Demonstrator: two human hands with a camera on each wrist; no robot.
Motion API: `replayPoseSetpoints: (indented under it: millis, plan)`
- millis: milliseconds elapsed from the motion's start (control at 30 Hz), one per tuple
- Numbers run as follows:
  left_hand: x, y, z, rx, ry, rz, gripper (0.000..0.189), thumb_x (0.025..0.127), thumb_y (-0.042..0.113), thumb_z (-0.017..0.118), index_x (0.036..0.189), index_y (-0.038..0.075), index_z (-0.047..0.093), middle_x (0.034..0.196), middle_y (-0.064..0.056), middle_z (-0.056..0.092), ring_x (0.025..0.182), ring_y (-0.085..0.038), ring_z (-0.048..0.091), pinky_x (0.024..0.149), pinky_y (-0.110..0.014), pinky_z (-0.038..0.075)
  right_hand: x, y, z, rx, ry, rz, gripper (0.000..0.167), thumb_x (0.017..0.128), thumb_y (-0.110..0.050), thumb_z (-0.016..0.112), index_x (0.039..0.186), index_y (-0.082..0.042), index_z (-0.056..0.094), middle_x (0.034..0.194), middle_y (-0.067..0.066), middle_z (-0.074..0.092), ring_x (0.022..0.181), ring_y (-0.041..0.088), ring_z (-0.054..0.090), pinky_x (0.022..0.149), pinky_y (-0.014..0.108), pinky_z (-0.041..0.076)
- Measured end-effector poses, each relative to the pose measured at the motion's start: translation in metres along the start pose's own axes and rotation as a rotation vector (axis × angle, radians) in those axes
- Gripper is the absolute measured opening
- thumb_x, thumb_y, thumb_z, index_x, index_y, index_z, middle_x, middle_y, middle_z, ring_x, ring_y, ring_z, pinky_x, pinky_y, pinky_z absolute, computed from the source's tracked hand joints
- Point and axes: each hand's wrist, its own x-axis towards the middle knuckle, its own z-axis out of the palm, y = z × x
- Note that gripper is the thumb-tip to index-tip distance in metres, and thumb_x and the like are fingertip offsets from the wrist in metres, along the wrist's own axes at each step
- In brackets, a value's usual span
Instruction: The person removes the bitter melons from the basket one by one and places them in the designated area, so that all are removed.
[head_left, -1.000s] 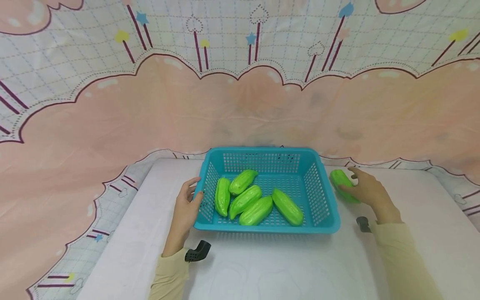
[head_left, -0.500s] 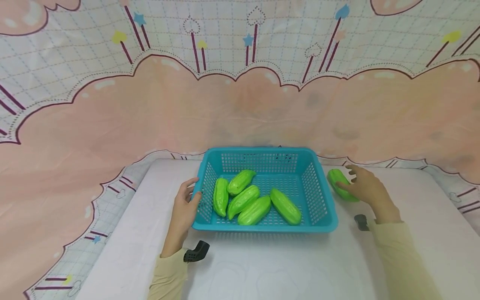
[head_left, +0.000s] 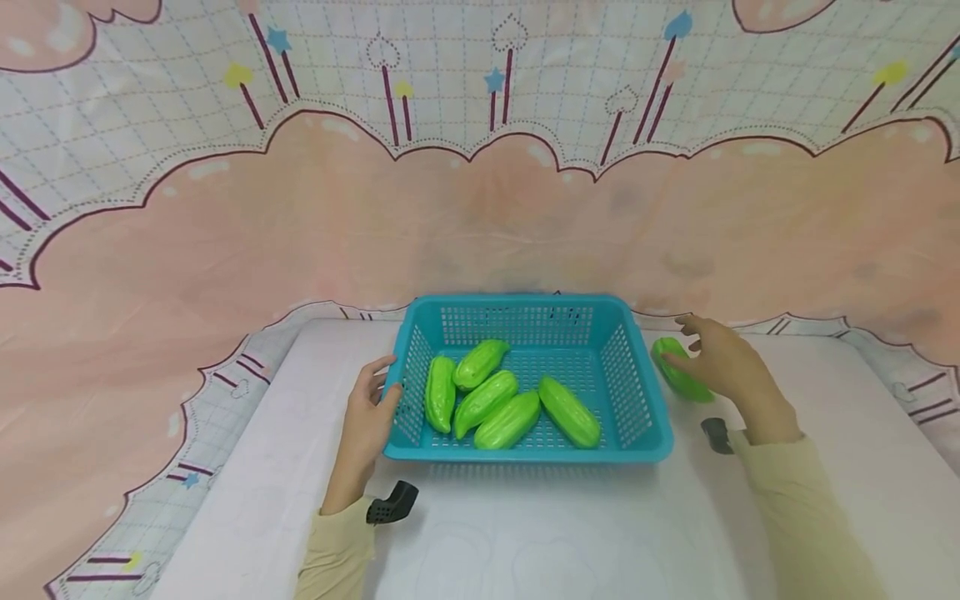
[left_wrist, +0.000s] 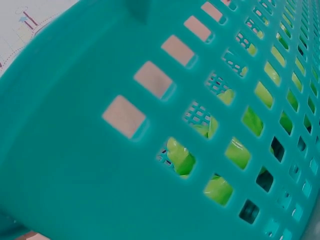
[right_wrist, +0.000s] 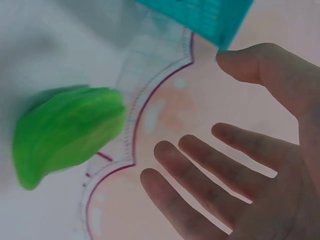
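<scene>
A blue plastic basket holds several glossy green ridged gourds, grouped mostly toward its left side. My left hand is at the basket's left wall, its relaxed fingers and thumb touching the rim. The left wrist view shows that perforated wall up close, with green showing through the holes; most of this hand is out of that view. To the basket's right, another green gourd lies on the table. Just above and right of it hovers my right hand, fingers spread and apart from the gourd.
The white table runs up to a cloth backdrop patterned with pink clouds. Black wrist camera mounts stick out from both cuffs.
My right hand has risen and moved back and slightly left, away from the loose gourd, which stays on the table. My left hand stays at the basket. The head view has shifted slightly.
</scene>
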Motion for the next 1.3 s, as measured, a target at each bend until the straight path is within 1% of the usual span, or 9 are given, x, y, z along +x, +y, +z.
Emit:
replayPoseSetpoints:
  millis: [100,300,467,567,733,933,1100,1200,1300]
  plan:
    - [0.0,0.001,0.0,0.004,0.002,-0.004,0.046,0.102,0.013,0.045,0.147,0.018,0.041,0.139,-0.018,0.051,0.128,-0.035,0.053,0.102,-0.053,0.044,0.0,-0.008,-0.001,0.007,-0.005,-0.018,0.069,0.093,-0.033,0.065,0.144,0.005,0.04,0.133,0.033,0.053,0.116,0.049,0.056,0.088,0.064,0.047]
    - [-0.001,0.002,0.0,0.001,0.003,-0.007,0.046,0.102,0.013,0.045,0.148,0.018,0.04,0.139,-0.017,0.051,0.127,-0.034,0.053,0.101,-0.052,0.045,0.0,-0.024,-0.002,0.001,-0.007,-0.041,0.069,0.092,-0.031,0.065,0.146,0.004,0.04,0.139,0.029,0.051,0.116,0.047,0.057,0.091,0.065,0.046]
    - [-0.001,0.001,0.001,-0.002,0.001,-0.006,0.046,0.102,0.013,0.045,0.148,0.018,0.04,0.14,-0.017,0.05,0.128,-0.034,0.052,0.102,-0.053,0.044,0.0,-0.035,-0.003,-0.01,0.004,-0.051,0.068,0.092,-0.026,0.066,0.15,-0.004,0.038,0.14,0.025,0.051,0.115,0.044,0.058,0.092,0.062,0.047]
    - [-0.002,0.001,0.0,-0.001,0.004,-0.005,0.046,0.102,0.013,0.045,0.148,0.018,0.04,0.14,-0.017,0.05,0.129,-0.035,0.052,0.103,-0.054,0.043,0.0,-0.04,-0.003,-0.02,0.009,-0.071,0.069,0.091,-0.024,0.068,0.151,-0.006,0.038,0.14,0.025,0.051,0.114,0.043,0.059,0.091,0.06,0.049]
    - [-0.002,0.001,0.0,0.004,0.008,-0.002,0.046,0.102,0.013,0.045,0.148,0.018,0.041,0.14,-0.018,0.05,0.129,-0.036,0.052,0.103,-0.054,0.043,-0.002,-0.05,-0.006,-0.044,0.01,-0.078,0.07,0.091,-0.023,0.069,0.15,-0.004,0.038,0.14,0.026,0.051,0.114,0.043,0.06,0.09,0.06,0.05]
    - [-0.001,0.0,0.0,0.006,0.006,-0.004,0.046,0.102,0.013,0.045,0.148,0.018,0.041,0.14,-0.018,0.051,0.128,-0.035,0.053,0.101,-0.053,0.045,-0.003,-0.061,-0.006,-0.053,0.02,-0.122,0.066,0.09,-0.022,0.07,0.146,0.002,0.042,0.142,0.026,0.049,0.114,0.043,0.06,0.091,0.058,0.05]
    - [-0.001,0.0,-0.001,0.012,0.009,-0.012,0.046,0.101,0.013,0.045,0.147,0.018,0.041,0.14,-0.018,0.05,0.129,-0.036,0.052,0.103,-0.055,0.043,-0.002,-0.068,-0.002,-0.036,0.009,-0.149,0.064,0.091,-0.023,0.069,0.144,0.003,0.044,0.14,0.025,0.051,0.115,0.042,0.059,0.09,0.057,0.05]
    - [-0.001,-0.001,-0.001,0.005,0.006,-0.008,0.046,0.101,0.013,0.046,0.147,0.018,0.041,0.14,-0.018,0.05,0.129,-0.036,0.051,0.104,-0.055,0.043,-0.001,-0.07,0.001,-0.028,0.0,-0.149,0.063,0.091,-0.023,0.069,0.143,0.002,0.045,0.139,0.025,0.052,0.114,0.041,0.059,0.089,0.056,0.052]
    - [0.0,-0.001,-0.001,0.002,0.006,-0.003,0.046,0.101,0.013,0.046,0.147,0.018,0.041,0.14,-0.018,0.05,0.13,-0.036,0.051,0.104,-0.056,0.042,0.0,-0.073,0.003,-0.035,0.001,-0.168,0.063,0.091,-0.024,0.069,0.143,0.003,0.045,0.139,0.026,0.052,0.114,0.041,0.061,0.088,0.055,0.053]
